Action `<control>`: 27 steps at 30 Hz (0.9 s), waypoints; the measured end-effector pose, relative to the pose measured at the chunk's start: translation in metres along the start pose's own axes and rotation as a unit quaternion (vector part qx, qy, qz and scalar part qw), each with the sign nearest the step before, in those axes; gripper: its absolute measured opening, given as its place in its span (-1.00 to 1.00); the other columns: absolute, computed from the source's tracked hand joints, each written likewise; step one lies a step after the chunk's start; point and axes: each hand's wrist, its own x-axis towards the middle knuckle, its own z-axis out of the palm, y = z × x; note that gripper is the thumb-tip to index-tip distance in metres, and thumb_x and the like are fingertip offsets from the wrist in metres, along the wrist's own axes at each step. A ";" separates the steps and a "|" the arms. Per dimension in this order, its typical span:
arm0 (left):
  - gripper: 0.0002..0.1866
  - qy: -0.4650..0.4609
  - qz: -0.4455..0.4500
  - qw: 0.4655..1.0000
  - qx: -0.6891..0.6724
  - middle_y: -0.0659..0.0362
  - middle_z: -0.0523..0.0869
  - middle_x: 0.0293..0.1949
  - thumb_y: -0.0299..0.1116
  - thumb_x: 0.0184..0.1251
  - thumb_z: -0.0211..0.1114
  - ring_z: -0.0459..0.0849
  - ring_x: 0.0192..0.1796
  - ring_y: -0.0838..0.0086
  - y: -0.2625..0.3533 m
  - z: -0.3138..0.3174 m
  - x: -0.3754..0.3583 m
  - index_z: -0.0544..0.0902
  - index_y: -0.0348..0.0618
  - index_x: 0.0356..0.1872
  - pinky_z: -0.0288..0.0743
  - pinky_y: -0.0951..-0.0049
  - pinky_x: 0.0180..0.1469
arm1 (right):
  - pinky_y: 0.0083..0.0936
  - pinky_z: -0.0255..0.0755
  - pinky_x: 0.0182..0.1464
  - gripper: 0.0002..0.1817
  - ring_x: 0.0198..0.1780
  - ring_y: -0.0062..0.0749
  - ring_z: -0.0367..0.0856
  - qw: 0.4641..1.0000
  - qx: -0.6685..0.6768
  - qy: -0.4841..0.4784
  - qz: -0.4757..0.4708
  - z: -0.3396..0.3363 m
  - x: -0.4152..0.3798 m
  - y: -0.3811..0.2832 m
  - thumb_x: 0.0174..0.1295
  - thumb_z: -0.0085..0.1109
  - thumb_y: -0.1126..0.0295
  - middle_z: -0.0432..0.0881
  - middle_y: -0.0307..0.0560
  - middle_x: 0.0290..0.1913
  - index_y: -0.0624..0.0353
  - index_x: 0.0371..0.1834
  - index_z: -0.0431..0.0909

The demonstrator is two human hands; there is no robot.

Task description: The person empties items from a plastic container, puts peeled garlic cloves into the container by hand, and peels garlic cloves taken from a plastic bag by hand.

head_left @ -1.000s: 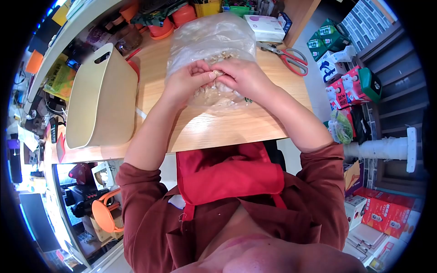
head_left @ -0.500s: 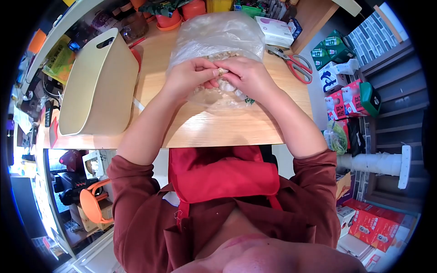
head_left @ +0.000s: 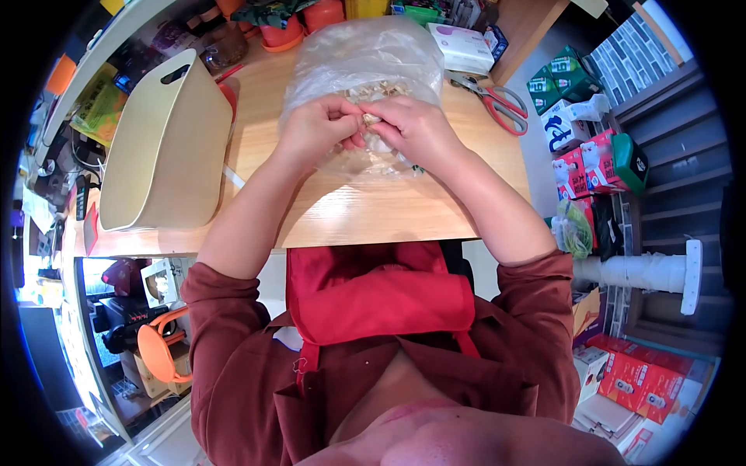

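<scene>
A small pale piece (head_left: 371,119) is pinched between the fingertips of my left hand (head_left: 324,127) and my right hand (head_left: 410,126). It is too small to make out exactly. Both hands meet over a clear plastic bag (head_left: 353,58) that lies on the wooden table (head_left: 357,213). Small brownish bits (head_left: 381,89) show in the bag beyond my fingers, and whitish pieces lie under my hands, partly hidden by them.
A beige bin (head_left: 163,147) stands at the left of the table. Red-handled scissors (head_left: 497,102) lie at the right, near a white box (head_left: 460,48). Orange pots (head_left: 281,35) line the back. Packages (head_left: 571,175) are stacked beyond the right edge.
The whole view has shifted slightly. My hands stay together over the bag with the small piece between them, and the fingers have moved only a little.
</scene>
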 end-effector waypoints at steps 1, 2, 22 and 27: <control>-0.90 0.001 0.004 1.000 0.002 0.18 0.65 -0.46 -0.47 0.24 0.20 0.62 -0.46 0.59 0.000 0.000 0.000 0.58 -0.29 -0.30 0.44 0.65 -0.45 | -0.35 0.48 -0.15 -0.70 -0.19 -0.16 0.59 1.000 0.000 0.001 0.001 0.000 0.000 0.000 0.07 0.25 0.38 0.63 -0.07 -0.25 0.03 -0.08 0.60; -0.90 0.005 0.003 1.000 0.016 0.19 0.65 -0.46 -0.47 0.24 0.20 0.61 -0.46 0.60 0.001 0.001 0.000 0.58 -0.28 -0.30 0.42 0.66 -0.46 | -0.35 0.48 -0.15 -0.70 -0.19 -0.15 0.59 1.000 0.007 0.004 -0.002 0.001 0.000 0.002 0.07 0.25 0.38 0.63 -0.07 -0.25 0.03 -0.07 0.59; -0.85 0.157 0.210 0.931 0.255 0.24 0.62 -0.52 -0.42 0.17 0.29 0.55 -0.48 0.68 0.001 0.008 -0.002 0.62 -0.28 -0.28 0.41 0.62 -0.45 | -0.62 0.49 -0.18 -0.71 -0.23 -0.54 0.62 0.894 0.398 -0.014 0.206 -0.003 0.002 -0.004 0.23 0.10 0.51 0.61 -0.10 -0.24 0.26 0.03 0.43; -0.87 0.080 0.142 0.983 0.087 0.30 0.60 -0.51 -0.44 0.22 0.26 0.51 -0.52 0.70 0.010 0.009 -0.009 0.61 -0.32 -0.30 0.35 0.72 -0.50 | -0.61 0.50 -0.15 -0.75 -0.22 -0.53 0.63 0.910 0.365 -0.008 0.195 0.003 -0.001 0.000 0.18 0.17 0.52 0.62 -0.13 -0.26 0.25 -0.08 0.43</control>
